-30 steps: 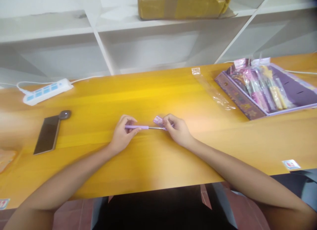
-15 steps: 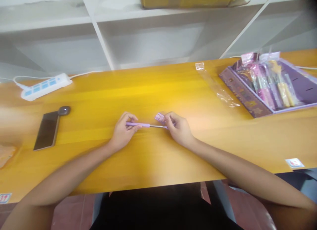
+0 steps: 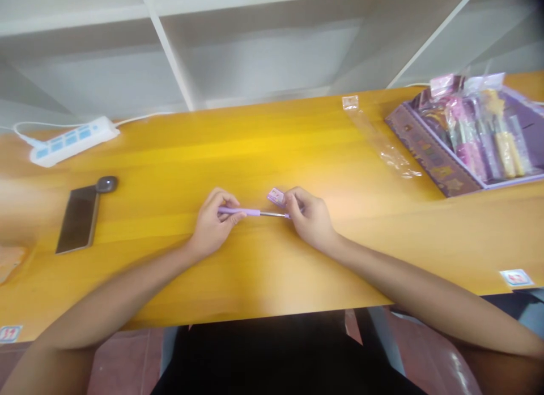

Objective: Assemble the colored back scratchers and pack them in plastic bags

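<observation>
A thin purple stick point(image 3: 250, 212) with a metal shaft lies level between my two hands, over the middle of the table. Its purple handle end is pinched in my left hand point(image 3: 213, 220). My right hand point(image 3: 312, 218) closes round the other end, at the far tip of the metal shaft, and hides that end. A small purple and pink printed tag point(image 3: 276, 196) sticks out beside my right fingertips.
On the right stands a purple box point(image 3: 437, 165) of wrapped sticks, beside a clear plastic sleeve point(image 3: 382, 148). At the left are a white power strip point(image 3: 74, 141), a phone point(image 3: 79, 219) and a small dark object point(image 3: 106, 184). White shelving point(image 3: 263, 60) rises behind.
The camera view has shifted slightly down and to the left. Both hands keep their hold on the stick, which looks unchanged.
</observation>
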{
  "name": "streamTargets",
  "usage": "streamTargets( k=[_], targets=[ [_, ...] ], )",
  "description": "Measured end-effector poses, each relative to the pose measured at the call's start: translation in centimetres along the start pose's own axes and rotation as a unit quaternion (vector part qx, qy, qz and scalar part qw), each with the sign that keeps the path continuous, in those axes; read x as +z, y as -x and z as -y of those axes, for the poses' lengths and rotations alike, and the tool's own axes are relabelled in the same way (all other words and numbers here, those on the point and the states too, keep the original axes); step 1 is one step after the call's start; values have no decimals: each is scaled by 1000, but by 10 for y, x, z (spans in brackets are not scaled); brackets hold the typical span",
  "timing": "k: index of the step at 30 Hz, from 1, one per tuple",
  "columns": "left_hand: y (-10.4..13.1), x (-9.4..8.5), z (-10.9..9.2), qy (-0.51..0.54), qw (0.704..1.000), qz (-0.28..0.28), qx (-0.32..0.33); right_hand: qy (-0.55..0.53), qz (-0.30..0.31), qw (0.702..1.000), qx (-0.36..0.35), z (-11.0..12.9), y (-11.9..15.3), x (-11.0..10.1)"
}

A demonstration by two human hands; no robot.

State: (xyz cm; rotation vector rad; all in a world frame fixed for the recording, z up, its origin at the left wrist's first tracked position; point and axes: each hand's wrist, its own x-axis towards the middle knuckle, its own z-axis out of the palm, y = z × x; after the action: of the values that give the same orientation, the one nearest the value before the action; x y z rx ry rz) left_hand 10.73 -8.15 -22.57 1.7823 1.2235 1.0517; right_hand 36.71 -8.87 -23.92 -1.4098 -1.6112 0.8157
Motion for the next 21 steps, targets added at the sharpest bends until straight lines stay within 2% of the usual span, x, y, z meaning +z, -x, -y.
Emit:
streamTargets(
  k=[21],
  targets=[
    [0, 2, 0, -1, 1000, 4, 13, -6, -5, 1000, -5, 3, 3, 2]
  ],
)
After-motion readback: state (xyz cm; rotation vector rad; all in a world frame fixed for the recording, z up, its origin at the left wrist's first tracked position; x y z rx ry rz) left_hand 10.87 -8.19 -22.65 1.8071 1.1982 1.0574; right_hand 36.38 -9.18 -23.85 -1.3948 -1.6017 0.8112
